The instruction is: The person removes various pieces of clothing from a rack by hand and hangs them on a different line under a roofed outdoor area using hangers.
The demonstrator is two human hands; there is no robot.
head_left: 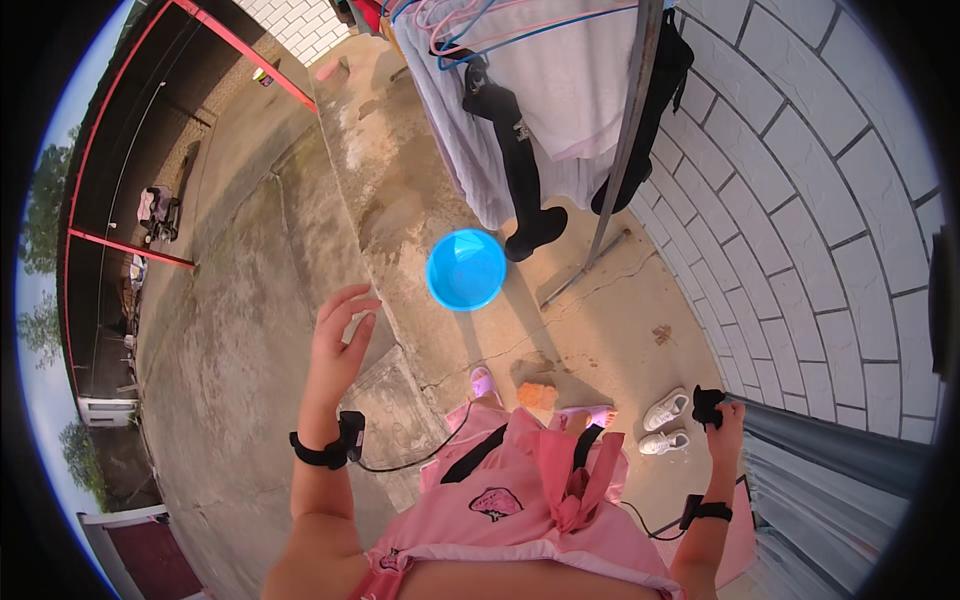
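My right hand point(724, 431) is shut on a small bunched black item point(707, 405), perhaps cloth, held out at the lower right near the white shoes point(664, 421). Nothing is in my left hand point(341, 337), which is raised over the concrete with its fingers apart. On the ground ahead sits a blue plastic basin point(466, 271); no water can be made out in it. Above and behind it, white cloths point(555, 97) hang from a rack with pink and blue hangers point(480, 37). A long black garment with a foot-shaped end point(525, 165) dangles in front of them.
The rack's metal post point(626, 135) and foot point(585, 270) stand by a white brick wall point(795, 165). An orange brick-like lump point(537, 396) lies between my sandals. At the right hangs a grey curtain point(817, 465). A step edge point(360, 259) runs along the left.
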